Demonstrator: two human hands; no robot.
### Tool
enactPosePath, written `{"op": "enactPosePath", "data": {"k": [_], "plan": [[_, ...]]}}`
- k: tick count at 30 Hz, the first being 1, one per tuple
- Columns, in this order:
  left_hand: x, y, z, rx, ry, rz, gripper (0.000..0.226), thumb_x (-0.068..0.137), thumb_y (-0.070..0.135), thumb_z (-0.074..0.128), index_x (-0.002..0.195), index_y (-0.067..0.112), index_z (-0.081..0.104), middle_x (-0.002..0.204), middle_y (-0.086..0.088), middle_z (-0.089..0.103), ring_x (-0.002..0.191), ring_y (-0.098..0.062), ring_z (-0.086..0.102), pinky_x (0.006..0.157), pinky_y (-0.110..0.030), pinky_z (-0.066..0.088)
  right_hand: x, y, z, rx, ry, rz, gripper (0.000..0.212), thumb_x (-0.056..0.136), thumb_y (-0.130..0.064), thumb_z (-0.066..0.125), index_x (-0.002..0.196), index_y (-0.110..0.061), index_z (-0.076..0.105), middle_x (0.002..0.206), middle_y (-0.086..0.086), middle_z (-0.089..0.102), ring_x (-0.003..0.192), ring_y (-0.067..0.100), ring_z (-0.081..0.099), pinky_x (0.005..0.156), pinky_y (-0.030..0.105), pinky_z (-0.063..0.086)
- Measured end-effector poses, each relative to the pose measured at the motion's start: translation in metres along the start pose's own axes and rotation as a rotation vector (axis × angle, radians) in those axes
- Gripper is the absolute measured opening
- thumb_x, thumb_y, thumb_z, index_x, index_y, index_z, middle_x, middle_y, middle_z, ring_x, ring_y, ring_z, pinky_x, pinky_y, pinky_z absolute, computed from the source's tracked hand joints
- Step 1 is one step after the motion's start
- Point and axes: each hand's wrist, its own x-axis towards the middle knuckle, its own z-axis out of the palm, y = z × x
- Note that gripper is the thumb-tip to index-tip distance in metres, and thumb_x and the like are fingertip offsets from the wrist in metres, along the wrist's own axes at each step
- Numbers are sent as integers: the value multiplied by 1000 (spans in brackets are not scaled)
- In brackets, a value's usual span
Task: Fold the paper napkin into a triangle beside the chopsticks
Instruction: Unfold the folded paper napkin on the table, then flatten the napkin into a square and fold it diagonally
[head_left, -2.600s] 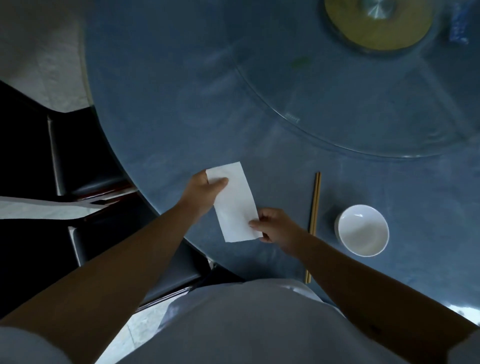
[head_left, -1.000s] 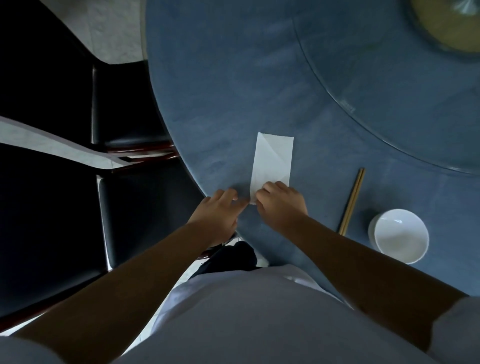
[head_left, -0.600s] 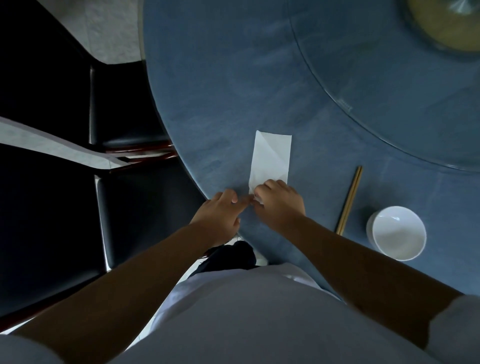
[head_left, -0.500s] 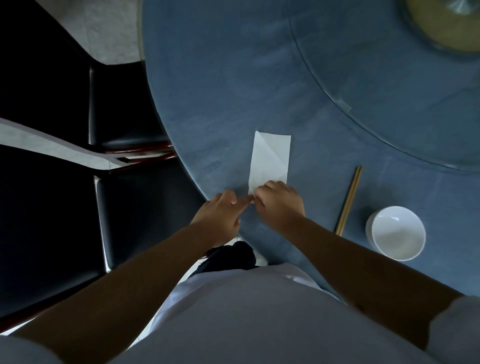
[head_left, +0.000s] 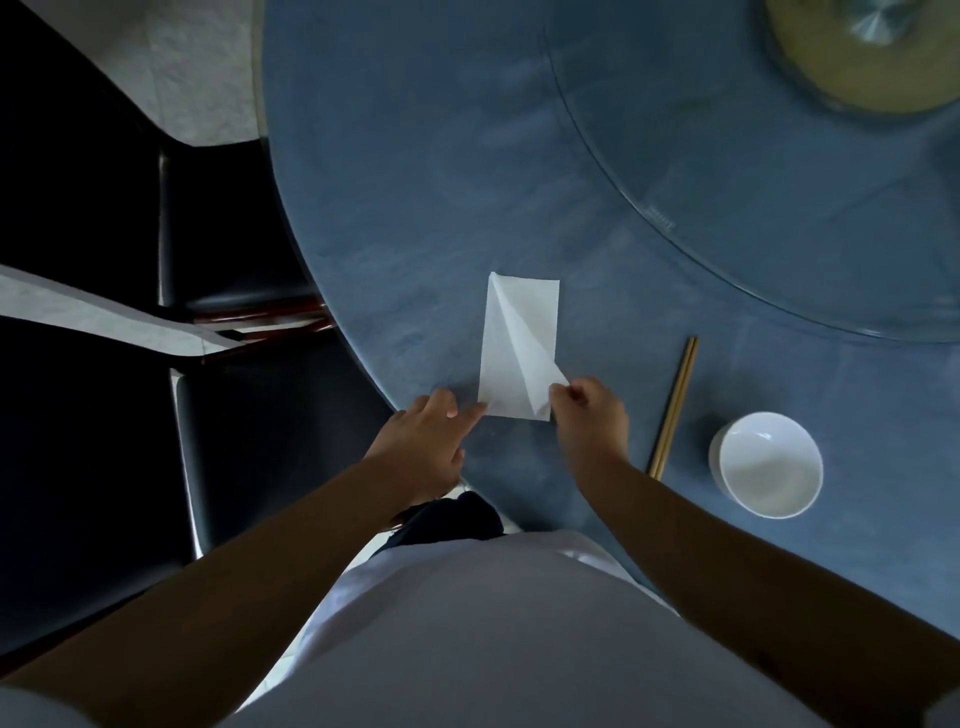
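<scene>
A round bench with a blue surface fills most of the view, with a glass turntable on it. Two dark chairs stand at its left edge on a pale speckled floor; the light is dim.

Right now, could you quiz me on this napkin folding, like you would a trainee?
1. True or false: the napkin already lies as a finished triangle.
2. Which hand pinches the napkin's near corner: left hand or right hand?
3. What lies between the chopsticks and the table's near right edge?

Key: 1 false, it is a rectangle with a corner lifted. 2 right hand; the left presses the other near corner flat. 3 a white bowl.
</scene>
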Motion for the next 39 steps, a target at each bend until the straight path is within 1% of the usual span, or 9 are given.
{"op": "enactPosePath", "data": {"k": [7,13,17,19,22,26,29,32,39], "plan": [[3,5,-1,96,9,20,57,83,33,47,138,29,31,115,-3,44,101,-24,48,80,-40,46,-4,29,-22,268,104,304,16,85,-25,61,71,-17,63,62,0,66,48,10,56,48,27,46],[10,14,-9,178,96,66,43,75,29,58,117,20,55,114,-5,48,102,-28,48,81,-42,44,-4,37,-32,357,131,416,18,85,-20,64,67,-15,63,60,2,66,52,16,64,58,33,55],[15,17,-14,201,121,112,40,74,25,63,112,15,60,129,-8,49,117,-31,45,89,-46,43,-8,39,-38,350,112,416,30,85,-23,64,57,-15,61,55,1,63,57,19,68,59,33,54],[17,18,-15,211,114,121,41,74,24,64,114,13,59,133,-8,47,122,-30,42,92,-47,42,-10,40,-41,268,107,363,29,86,-24,61,59,-15,57,56,2,61,57,20,67,53,30,49],[21,21,-18,196,125,137,47,73,21,66,117,11,55,133,-9,50,122,-30,45,89,-46,44,-15,39,-44,38,107,199,6,83,-27,58,79,-23,56,69,-5,62,60,14,60,46,21,41],[32,24,-21,185,147,177,45,73,23,68,116,12,58,129,-6,55,118,-28,51,86,-47,45,-11,37,-45,-285,-13,-88,23,82,-31,51,105,-31,55,93,-13,58,78,11,56,60,27,42],[40,26,-25,260,186,192,35,67,15,71,101,13,63,105,-3,66,93,-29,62,75,-43,46,-1,37,-47,-518,-68,-283,28,86,-34,55,114,-27,56,111,-6,58,97,17,54,71,30,43],[43,25,-27,334,210,210,31,62,6,62,92,15,64,92,-1,66,76,-29,62,75,-44,43,8,34,-54,-679,-72,-473,34,85,-34,62,117,-23,58,117,-1,60,107,22,54,82,36,46],[45,16,-19,269,212,235,13,75,26,67,85,20,69,108,0,65,94,-27,62,85,-48,43,10,26,-59,-974,-155,-748,22,88,-29,57,107,-19,60,109,2,60,98,25,56,82,40,46]]}}
